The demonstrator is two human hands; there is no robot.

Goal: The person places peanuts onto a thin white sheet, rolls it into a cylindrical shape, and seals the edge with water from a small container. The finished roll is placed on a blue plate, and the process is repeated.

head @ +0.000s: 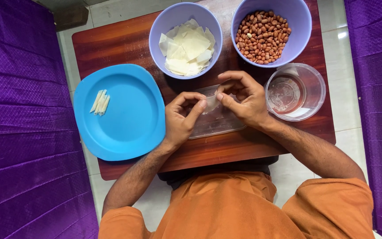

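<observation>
Both my hands meet over a clear plastic lid lying on the small wooden table. My left hand and my right hand pinch one pale dough wrapper between their fingertips. Behind them stands a lilac bowl holding several cut wrapper squares, and a second lilac bowl full of peanuts. To the left, a blue plate carries three rolled wrappers.
A clear round container with some water stands to the right of my right hand. Purple quilted cushions flank the table on both sides. Pale floor tiles show around the table. My orange-clad knees fill the bottom.
</observation>
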